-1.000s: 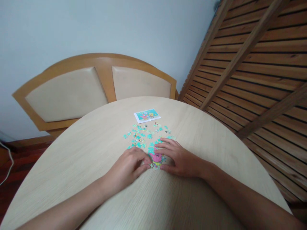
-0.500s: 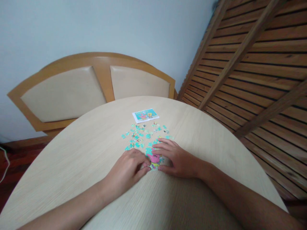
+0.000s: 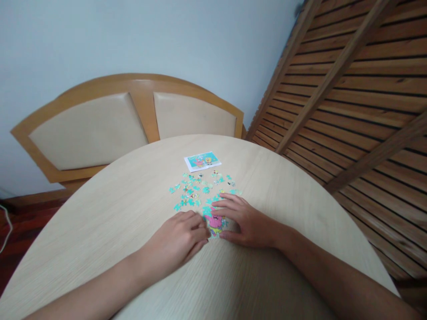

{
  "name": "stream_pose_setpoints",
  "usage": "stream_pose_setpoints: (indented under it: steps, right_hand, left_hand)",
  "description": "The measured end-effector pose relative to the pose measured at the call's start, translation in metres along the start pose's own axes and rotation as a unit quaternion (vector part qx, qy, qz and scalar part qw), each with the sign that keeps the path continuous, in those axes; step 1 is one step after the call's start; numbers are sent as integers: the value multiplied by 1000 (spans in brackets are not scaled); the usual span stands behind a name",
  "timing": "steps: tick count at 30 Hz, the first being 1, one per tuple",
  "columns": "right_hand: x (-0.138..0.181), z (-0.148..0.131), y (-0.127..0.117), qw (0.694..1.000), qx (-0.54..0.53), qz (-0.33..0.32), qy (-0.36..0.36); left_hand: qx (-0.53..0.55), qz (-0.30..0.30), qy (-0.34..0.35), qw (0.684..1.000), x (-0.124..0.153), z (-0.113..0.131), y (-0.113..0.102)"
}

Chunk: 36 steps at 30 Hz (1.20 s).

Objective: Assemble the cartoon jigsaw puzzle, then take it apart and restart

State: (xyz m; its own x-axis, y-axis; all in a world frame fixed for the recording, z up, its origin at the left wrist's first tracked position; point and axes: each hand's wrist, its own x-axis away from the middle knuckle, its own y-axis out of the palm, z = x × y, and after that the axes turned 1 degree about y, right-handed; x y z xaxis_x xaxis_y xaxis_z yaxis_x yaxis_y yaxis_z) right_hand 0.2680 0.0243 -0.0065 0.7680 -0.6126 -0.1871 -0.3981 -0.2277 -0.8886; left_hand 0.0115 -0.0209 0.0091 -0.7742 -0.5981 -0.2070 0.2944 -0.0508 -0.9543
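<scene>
A small joined patch of jigsaw pieces (image 3: 216, 222) with a pink figure lies on the round pale wooden table (image 3: 133, 213). My left hand (image 3: 178, 239) rests at its left edge, fingers curled and pinched on a piece there. On the patch's right side my right hand (image 3: 245, 220) lies flat, fingers spread and pressing down. Beyond both hands, several loose teal puzzle pieces (image 3: 196, 189) are scattered. A small reference picture card (image 3: 202, 161) lies farther back.
A wooden bench back with two beige padded panels (image 3: 110, 124) curves behind the table. Slatted wooden panels (image 3: 360, 89) lean along the right side. Dark red floor and a white cable (image 3: 6, 231) show at the left.
My left hand's fingers have curled in tighter at the patch's left edge. The right hand has stayed in place. The view has shifted slightly.
</scene>
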Motion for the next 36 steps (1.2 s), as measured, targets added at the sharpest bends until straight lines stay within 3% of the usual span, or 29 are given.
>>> stream_pose_setpoints:
  steps: [3,10,17,23,26,36]
  right_hand:
    - [0,1,0,1000,-4,3,-3]
    - [0,3,-1,1000,3,9,-5]
    - [-14,17,2,991,67,82,86]
    - [-24,17,9,986,90,48,133]
    - [-23,17,10,982,100,71,143]
    - [-15,23,2,993,54,86,58]
  left_hand:
    - [-29,-14,24,999,-1,3,-3]
    - [-16,15,68,997,-4,2,3]
    - [47,11,113,992,-10,-6,9]
    - [53,12,132,990,-14,-3,7]
    - [52,11,133,990,-14,-2,6]
    - [60,-1,126,990,-11,-7,8]
